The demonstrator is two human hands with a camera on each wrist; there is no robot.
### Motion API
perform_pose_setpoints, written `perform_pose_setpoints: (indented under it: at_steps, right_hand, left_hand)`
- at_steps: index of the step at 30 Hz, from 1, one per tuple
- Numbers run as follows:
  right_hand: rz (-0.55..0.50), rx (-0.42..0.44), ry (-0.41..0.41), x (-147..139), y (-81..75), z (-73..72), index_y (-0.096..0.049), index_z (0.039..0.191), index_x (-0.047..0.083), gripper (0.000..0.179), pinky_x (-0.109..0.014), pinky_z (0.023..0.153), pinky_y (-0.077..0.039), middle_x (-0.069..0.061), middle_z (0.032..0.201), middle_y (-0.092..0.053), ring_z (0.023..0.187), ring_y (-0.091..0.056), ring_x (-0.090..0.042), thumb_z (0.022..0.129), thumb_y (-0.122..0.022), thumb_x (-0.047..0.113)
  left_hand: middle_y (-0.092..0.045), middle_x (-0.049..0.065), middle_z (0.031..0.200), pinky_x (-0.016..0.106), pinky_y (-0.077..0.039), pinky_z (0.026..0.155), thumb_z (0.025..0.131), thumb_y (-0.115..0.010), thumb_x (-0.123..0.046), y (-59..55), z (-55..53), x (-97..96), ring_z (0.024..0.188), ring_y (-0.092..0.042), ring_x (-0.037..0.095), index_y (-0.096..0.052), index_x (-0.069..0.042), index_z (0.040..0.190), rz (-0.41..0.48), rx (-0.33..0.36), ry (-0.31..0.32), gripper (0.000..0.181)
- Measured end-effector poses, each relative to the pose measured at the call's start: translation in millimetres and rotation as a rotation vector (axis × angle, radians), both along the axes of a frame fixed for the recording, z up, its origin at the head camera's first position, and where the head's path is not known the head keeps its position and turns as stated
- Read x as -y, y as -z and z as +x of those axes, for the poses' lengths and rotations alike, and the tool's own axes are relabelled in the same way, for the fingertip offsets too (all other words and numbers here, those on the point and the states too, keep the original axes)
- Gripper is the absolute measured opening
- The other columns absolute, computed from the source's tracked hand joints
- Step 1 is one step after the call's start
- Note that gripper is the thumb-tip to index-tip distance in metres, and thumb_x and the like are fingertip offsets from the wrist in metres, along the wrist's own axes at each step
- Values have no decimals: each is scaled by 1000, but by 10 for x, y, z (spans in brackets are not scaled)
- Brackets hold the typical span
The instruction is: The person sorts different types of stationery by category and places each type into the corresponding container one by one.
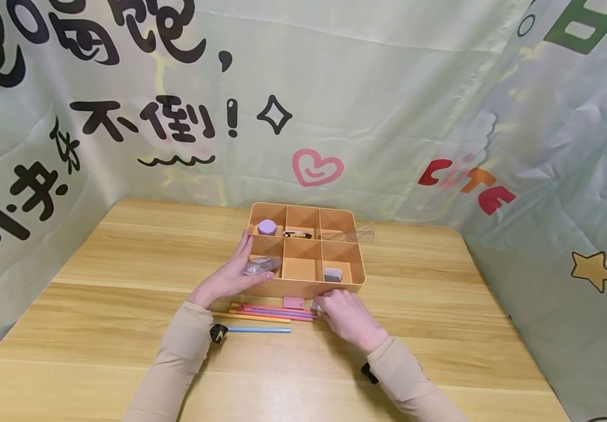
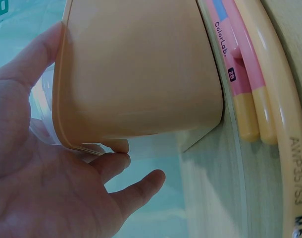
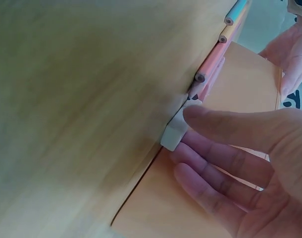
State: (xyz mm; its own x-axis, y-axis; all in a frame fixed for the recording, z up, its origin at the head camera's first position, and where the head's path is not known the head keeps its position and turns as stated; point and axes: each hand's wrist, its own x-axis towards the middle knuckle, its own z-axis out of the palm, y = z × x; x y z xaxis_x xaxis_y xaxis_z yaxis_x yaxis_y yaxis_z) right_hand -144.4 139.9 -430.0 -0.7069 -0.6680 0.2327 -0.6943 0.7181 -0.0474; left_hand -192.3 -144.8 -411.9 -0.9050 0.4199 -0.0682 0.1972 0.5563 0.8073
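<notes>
Beige cloth sleeves [image 1: 179,351] lie nearest, the right grip [image 1: 349,319] pinching a white block [image 3: 175,130].

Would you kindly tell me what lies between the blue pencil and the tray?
The head view shows other pencils and a pink block between it and the tray.

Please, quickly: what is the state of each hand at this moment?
Left hand: open, touching the orange organizer.
Right hand: closed, holding a small white block in a pinch.

the place seemed a screened-off desk-work corner: printed cloth [image 1: 387,88] hung around a wooden tabletop [image 1: 414,328] bearing pencils [image 1: 282,312] and a divided tray [image 1: 303,269].
</notes>
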Motion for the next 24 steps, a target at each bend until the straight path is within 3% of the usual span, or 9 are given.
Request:
perform_pose_setpoints:
  at_steps: [8, 15, 24]
  right_hand:
    - [7, -25, 19, 8, 11, 3, -66, 74, 15, 23, -21, 46, -37, 7, 64, -59, 54, -44, -6, 80, -71, -6]
    - [-18, -44, 19, -10, 43, -2, -72, 78, 16, 21, -23, 51, -47, 4, 75, -69, 60, -60, -11, 79, -73, -5]
    - [-39, -49, 11, -50, 35, 15, -73, 81, 12, 22, -24, 56, -50, 3, 76, -68, 64, -61, -13, 75, -72, -9]
  left_hand:
    - [31, 5, 165, 60, -14, 125, 94, -67, -48, 7, -1, 2, 155, -2, 45, 14, -5, 159, -2, -8, 1, 112]
    - [32, 5, 165, 60, -16, 124, 95, -67, -47, 2, -1, -4, 155, -3, 46, 14, -5, 159, -6, -8, 2, 111]
    - [32, 5, 165, 60, -14, 125, 94, -67, -47, -1, 2, -4, 155, -2, 46, 16, -6, 159, 1, 0, 0, 112]
